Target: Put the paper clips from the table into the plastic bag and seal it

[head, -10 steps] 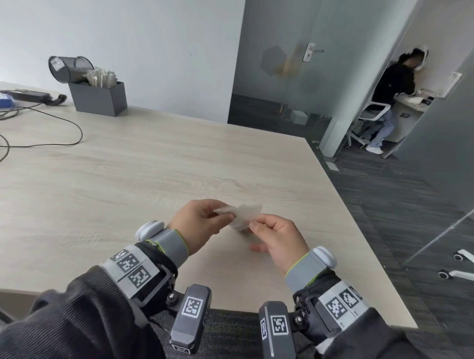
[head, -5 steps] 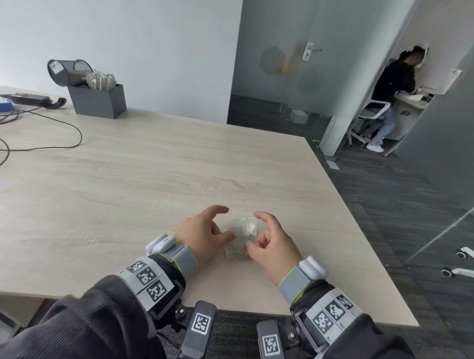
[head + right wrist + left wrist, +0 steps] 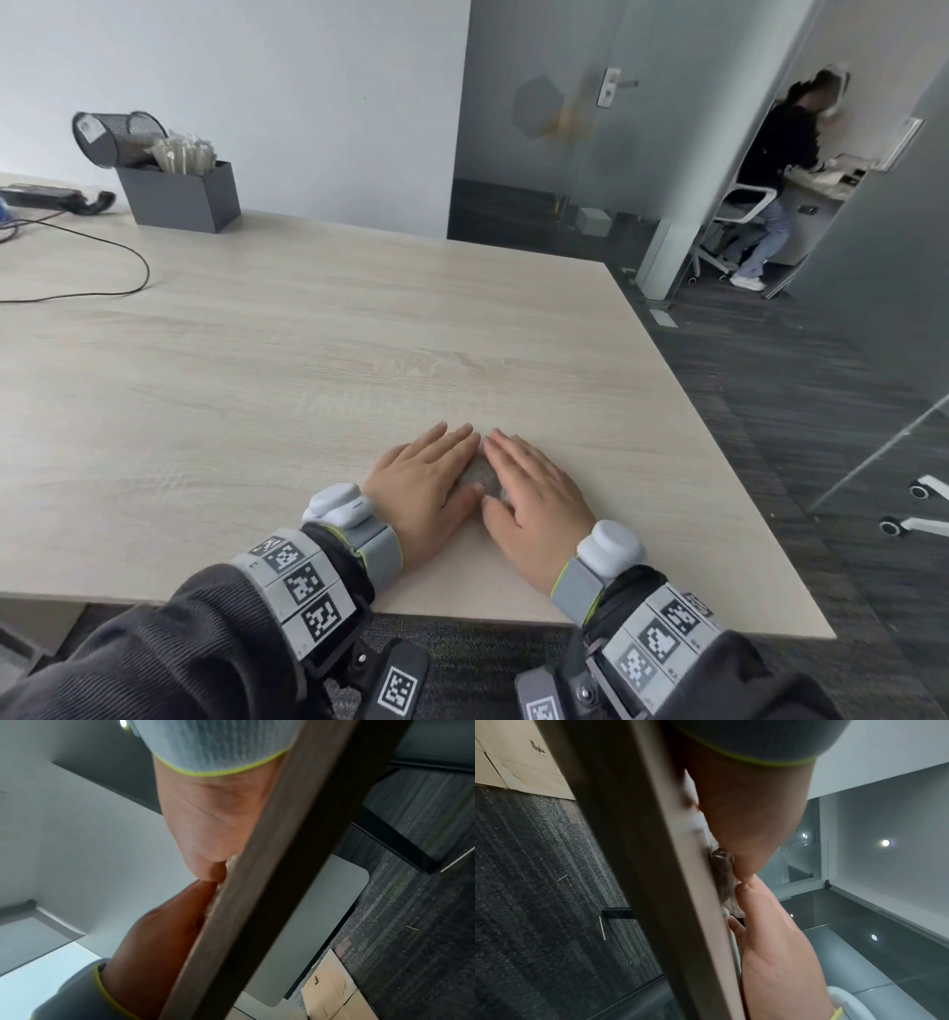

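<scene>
A small clear plastic bag (image 3: 481, 480) with paper clips inside lies flat on the wooden table (image 3: 287, 370) near its front edge. Only a sliver of the bag shows between my two hands. My left hand (image 3: 429, 475) lies palm down with straight fingers on the bag's left half. Flat on its right half rests my right hand (image 3: 534, 488), fingers straight and angled toward the left hand. In the left wrist view the bag (image 3: 722, 878) appears as a dark crumpled patch pressed between the table edge and the hands. No loose paper clips show on the table.
A grey box (image 3: 179, 198) with a mesh cup (image 3: 115, 136) stands at the far left, with a black cable (image 3: 102, 257) trailing beside it. The table's right edge (image 3: 719, 442) drops to dark carpet. A person (image 3: 780, 180) sits at a desk beyond the glass door.
A second ago both hands held the bag in the air by pinching it. They lowered it onto the table, then spread flat over it, pressing it down.
</scene>
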Motion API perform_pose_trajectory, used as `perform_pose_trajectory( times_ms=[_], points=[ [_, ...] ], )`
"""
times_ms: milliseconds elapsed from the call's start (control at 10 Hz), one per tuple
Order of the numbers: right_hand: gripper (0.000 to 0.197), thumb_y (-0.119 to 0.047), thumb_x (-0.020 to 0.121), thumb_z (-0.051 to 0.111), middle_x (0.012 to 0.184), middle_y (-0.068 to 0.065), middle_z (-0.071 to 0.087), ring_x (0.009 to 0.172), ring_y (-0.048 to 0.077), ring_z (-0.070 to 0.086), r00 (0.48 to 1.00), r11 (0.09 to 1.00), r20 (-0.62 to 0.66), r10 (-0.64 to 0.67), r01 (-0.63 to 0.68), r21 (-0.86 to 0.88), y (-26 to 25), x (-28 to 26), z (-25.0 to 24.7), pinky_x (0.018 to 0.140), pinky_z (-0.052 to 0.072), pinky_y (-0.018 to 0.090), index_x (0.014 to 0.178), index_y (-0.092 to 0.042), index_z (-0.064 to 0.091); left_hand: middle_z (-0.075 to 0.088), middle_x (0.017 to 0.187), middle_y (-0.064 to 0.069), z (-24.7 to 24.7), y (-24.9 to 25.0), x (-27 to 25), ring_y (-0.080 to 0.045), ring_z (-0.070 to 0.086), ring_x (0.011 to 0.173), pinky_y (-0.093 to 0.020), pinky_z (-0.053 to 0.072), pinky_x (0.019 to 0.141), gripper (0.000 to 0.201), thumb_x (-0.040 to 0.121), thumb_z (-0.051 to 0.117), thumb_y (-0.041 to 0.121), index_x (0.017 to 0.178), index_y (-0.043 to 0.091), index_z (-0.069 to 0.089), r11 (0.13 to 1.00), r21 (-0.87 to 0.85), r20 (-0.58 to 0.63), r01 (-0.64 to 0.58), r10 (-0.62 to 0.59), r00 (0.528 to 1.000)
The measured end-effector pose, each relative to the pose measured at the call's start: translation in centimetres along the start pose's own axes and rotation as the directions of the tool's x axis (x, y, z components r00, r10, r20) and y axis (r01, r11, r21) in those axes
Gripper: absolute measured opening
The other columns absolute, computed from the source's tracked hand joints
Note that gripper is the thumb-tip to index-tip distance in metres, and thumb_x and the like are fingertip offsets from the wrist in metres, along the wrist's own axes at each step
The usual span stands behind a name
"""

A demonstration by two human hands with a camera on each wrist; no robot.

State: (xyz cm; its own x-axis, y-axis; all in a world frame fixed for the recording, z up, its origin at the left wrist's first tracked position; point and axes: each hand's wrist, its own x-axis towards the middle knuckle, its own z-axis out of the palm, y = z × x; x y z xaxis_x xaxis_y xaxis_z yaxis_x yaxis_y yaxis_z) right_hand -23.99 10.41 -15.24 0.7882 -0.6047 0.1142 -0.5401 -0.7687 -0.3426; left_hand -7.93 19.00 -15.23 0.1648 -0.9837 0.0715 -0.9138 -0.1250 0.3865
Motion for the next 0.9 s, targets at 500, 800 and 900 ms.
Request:
perform_pose_trajectory(
  times_ms=[500, 800, 900],
  points=[
    [0.084, -0.052, 0.073, 0.007, 0.164, -0.01, -0.005, 0.15, 0.005, -0.006, 0.984, 0.981, 0.143, 0.108, -0.082, -0.178, -0.7, 0.2, 0.7, 0.122, -0.005, 0.038, 0.152, -0.03, -0.013, 0.019, 0.167, 0.013, 1.2, 0.1, 0.2, -0.008, 0.013, 0.155, -0.035, 0.009, 0.122, 0.087, 0.081, -0.001, 0.067, 0.159, 0.031, 0.014, 0.993, 0.114, 0.006, 0.011, -0.012, 1.0],
    [0.086, -0.053, 0.081, 0.05, 0.162, -0.01, 0.018, 0.148, 0.011, 0.018, 0.965, 0.968, 0.222, 0.138, -0.179, 0.179, -0.4, 0.4, -2.2, 0.121, 0.016, 0.037, 0.153, -0.038, 0.006, 0.031, 0.162, 0.01, -2.5, 0.2, 0.2, -0.012, 0.04, 0.141, -0.027, 0.029, 0.114, 0.081, 0.086, 0.049, 0.062, 0.157, 0.031, 0.025, 0.97, -0.216, 0.074, 0.108, -0.094, 0.993],
    [0.063, -0.042, 0.088, 0.058, 0.153, -0.013, 0.036, 0.14, 0.004, 0.032, 0.981, 0.861, 0.125, 0.149, -0.191, 0.471, -0.6, 0.5, -4.2, 0.112, 0.029, 0.025, 0.146, -0.037, 0.033, 0.045, 0.152, 0.012, -4.7, -0.3, 0.5, -0.009, 0.047, 0.135, -0.026, 0.036, 0.109, 0.052, 0.095, 0.059, 0.044, 0.144, 0.038, 0.046, 0.932, -0.34, 0.017, 0.126, -0.128, 0.992]
  ],
)
